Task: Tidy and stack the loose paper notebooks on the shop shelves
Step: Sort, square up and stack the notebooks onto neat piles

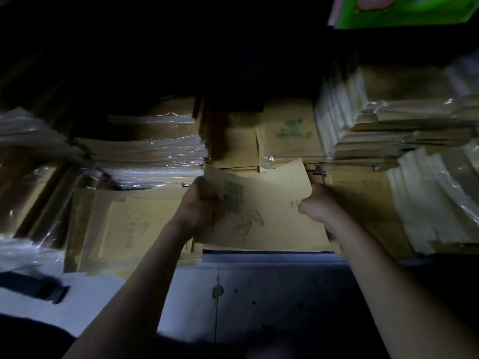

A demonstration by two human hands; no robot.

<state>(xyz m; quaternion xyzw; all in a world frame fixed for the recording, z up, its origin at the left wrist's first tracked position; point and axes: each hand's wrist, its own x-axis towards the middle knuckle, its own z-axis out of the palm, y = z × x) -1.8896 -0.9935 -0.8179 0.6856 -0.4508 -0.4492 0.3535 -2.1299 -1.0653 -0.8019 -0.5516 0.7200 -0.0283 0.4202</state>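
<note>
A tan paper notebook (pixel 269 203) with a faint green print lies tilted over the middle of a dim shelf. My left hand (pixel 202 203) grips its left edge, thumb on the cover. My right hand (pixel 317 204) holds its right edge with fingers curled under it. More loose tan notebooks (pixel 132 221) lie fanned out on the shelf to the left. Another notebook with a green logo (pixel 290 133) lies behind the held one.
Plastic-wrapped notebook bundles (pixel 153 154) are stacked at left, and taller wrapped stacks (pixel 388 120) rise at right. The shelf's metal front edge (pixel 259 257) runs below my hands. A green box (pixel 404 11) sits top right. A dark object (pixel 36 286) lies low left.
</note>
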